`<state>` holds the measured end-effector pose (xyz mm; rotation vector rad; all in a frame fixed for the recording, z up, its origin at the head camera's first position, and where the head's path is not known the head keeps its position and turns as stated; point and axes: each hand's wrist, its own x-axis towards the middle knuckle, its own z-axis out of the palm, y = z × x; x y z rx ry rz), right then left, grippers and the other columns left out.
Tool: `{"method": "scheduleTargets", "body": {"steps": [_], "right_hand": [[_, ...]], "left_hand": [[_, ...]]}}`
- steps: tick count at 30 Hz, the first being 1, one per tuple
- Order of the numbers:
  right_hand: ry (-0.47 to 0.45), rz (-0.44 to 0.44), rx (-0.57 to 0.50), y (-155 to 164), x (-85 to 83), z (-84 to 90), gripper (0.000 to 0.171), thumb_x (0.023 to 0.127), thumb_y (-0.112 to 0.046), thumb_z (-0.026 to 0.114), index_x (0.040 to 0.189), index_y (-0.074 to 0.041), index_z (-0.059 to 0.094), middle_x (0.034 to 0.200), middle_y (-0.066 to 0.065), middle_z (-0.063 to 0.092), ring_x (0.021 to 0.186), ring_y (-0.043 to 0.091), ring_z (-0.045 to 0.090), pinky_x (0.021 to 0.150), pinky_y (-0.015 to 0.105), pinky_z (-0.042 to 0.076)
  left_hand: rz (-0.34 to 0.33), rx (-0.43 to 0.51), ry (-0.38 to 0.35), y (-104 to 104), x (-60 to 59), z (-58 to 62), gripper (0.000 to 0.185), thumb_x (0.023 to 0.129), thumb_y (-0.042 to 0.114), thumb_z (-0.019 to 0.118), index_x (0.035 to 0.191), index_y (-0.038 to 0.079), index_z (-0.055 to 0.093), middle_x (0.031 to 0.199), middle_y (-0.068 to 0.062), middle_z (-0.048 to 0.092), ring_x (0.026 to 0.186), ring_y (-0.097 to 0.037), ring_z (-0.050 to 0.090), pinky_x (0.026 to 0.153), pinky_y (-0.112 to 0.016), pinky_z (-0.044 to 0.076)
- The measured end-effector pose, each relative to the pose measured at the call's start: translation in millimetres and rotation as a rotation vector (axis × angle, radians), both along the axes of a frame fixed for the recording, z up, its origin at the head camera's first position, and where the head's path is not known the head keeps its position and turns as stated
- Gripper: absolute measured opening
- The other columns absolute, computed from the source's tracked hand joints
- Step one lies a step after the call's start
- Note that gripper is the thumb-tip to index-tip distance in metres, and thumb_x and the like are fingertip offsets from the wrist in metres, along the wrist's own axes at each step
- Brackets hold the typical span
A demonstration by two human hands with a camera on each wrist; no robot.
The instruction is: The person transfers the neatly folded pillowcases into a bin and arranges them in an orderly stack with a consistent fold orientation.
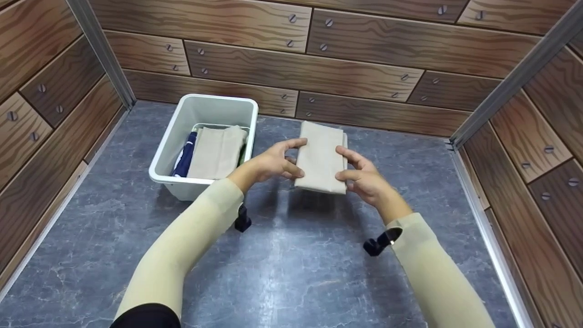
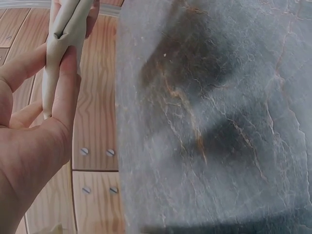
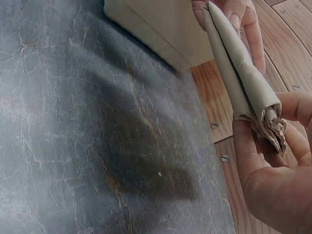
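Worktop (image 1: 282,269): grey marbled surface, enclosed on three sides by wood-pattern panels (image 1: 300,68).
Bin (image 1: 180,132): white plastic tub at rear left of the worktop, just left of the hands; open top.
Bin contents: one folded beige cloth (image 1: 217,152) lying flat; a dark blue item (image 1: 185,155) along the left wall, partly hidden.
Folded cloth (image 1: 321,157): beige, folded into a narrow rectangle, held above the worktop right of the bin, between both hands.
Left hand (image 1: 273,164): grasping the left edge of the folded cloth, thumb and fingers pinching it.
Right hand (image 1: 364,180): grasping the right edge, fingers curled round the folds.
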<state>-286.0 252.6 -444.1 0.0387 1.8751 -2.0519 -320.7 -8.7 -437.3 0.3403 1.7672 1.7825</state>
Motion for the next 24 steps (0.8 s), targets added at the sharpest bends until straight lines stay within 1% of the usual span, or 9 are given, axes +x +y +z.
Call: {"method": "scheduleTargets", "body": {"steps": [1,5,12,18,24], "right_hand": [[0.000,-0.003,-0.004,-0.9,0.0,0.7,0.080,0.084,0.016,0.062,0.154,-0.018,0.040,0.154,0.003,0.031,0.108,0.020,0.057,0.080,0.035,0.058],[-0.005,-0.014,-0.025,-4.3,-1.1,1.8,0.081,0.083,0.019,0.060,0.154,-0.016,0.039,0.154,0.003,0.031,0.107,0.019,0.058,0.080,0.034,0.059],[-0.001,-0.016,-0.019,-10.9,-2.2,4.7,0.081,0.084,0.019,0.058,0.154,-0.016,0.038,0.155,0.004,0.031,0.105,0.019,0.058,0.078,0.034,0.060],[0.004,-0.004,-0.034,-18.0,-3.6,9.3,0.080,0.084,0.018,0.060,0.153,-0.016,0.040,0.154,0.004,0.031,0.106,0.021,0.057,0.079,0.035,0.060],[0.006,-0.005,-0.050,-26.4,-5.1,13.2,0.080,0.084,0.019,0.060,0.152,-0.017,0.041,0.153,0.002,0.032,0.108,0.022,0.057,0.079,0.036,0.060]], "left_hand": [[0.000,0.005,0.001,-1.0,0.1,0.0,0.094,0.080,-0.019,0.069,0.157,0.020,0.032,0.152,-0.013,0.034,0.112,-0.029,0.060,0.086,-0.040,0.060],[0.007,0.010,-0.006,-3.8,0.2,1.1,0.094,0.080,-0.020,0.068,0.157,0.020,0.031,0.151,-0.016,0.037,0.114,-0.030,0.060,0.086,-0.040,0.060],[0.017,0.022,-0.018,-8.9,-0.2,4.3,0.095,0.079,-0.021,0.068,0.157,0.021,0.032,0.149,-0.018,0.037,0.114,-0.031,0.060,0.087,-0.042,0.059],[0.036,0.013,-0.009,-15.8,-0.6,8.3,0.096,0.078,-0.021,0.069,0.156,0.021,0.033,0.140,-0.021,0.046,0.109,-0.031,0.062,0.085,-0.041,0.060],[0.045,0.014,0.003,-25.1,-0.3,12.5,0.096,0.078,-0.019,0.071,0.156,0.022,0.033,0.139,-0.021,0.048,0.109,-0.031,0.062,0.083,-0.041,0.061]]}}
